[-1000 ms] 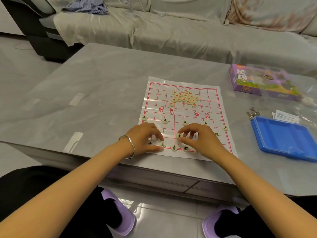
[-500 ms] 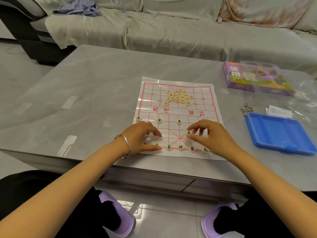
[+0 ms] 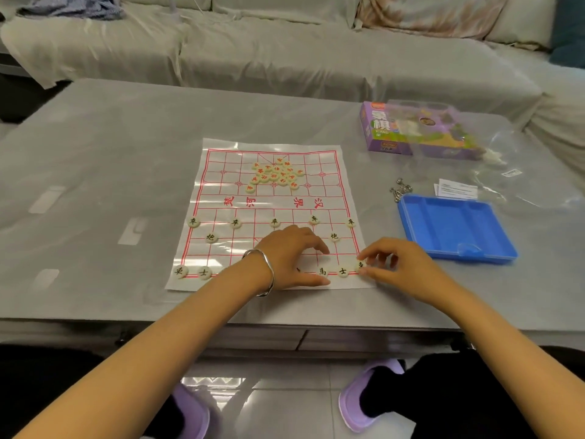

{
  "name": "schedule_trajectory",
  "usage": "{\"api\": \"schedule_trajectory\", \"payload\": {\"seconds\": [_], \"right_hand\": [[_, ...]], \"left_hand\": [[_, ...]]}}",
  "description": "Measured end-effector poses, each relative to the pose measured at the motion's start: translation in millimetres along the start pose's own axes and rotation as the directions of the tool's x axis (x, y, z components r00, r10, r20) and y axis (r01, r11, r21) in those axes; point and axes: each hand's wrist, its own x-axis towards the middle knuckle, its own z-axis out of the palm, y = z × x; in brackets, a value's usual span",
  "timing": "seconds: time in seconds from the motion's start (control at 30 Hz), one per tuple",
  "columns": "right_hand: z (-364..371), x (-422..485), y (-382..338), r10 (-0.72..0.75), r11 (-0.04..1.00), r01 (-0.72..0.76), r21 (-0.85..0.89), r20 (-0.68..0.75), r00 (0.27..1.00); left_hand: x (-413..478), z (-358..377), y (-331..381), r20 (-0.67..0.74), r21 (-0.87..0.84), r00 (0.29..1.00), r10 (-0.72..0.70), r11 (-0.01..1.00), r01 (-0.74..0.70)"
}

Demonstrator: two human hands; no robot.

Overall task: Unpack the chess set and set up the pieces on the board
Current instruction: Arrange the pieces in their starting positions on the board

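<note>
A clear plastic chess board sheet with a red grid lies on the grey table. Red-lettered pieces sit in a heap on its far half. Black-lettered pieces stand on the near half: a row of soldiers, two cannons, and a back row along the near edge. My left hand, wearing a silver bangle, rests over the middle of that back row and hides the pieces there. My right hand pinches the corner piece between thumb and forefinger at the board's near right corner.
A purple chess box stands at the back right under a clear plastic bag. A blue plastic tray lies right of the board, with a paper slip and small metal rings behind it. A covered sofa runs behind the table.
Both hands have slid right along the near row. My right hand went from the middle of the board to its right corner, and more back-row pieces now show.
</note>
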Motion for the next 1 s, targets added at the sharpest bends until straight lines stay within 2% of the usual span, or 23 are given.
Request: {"api": "schedule_trajectory", "payload": {"seconds": [0.73,0.9,1.0], "right_hand": [[10.0,-9.6,17.8,-0.032,0.999,0.034,0.027,-0.077,0.997],[4.4,-14.1,11.4,-0.032,0.997,0.04,0.06,-0.129,0.991],[-4.0,-10.2,2.1,-0.013,0.993,0.031,0.111,-0.159,0.987]], "left_hand": [[13.7,6.4,10.4,0.055,0.009,0.998,-0.026,1.0,0.026],[-0.6,-5.9,6.2,0.028,-0.016,0.999,-0.04,0.999,0.041],[-9.8,-22.7,0.9,0.001,-0.019,0.995,-0.097,0.995,0.097]]}}
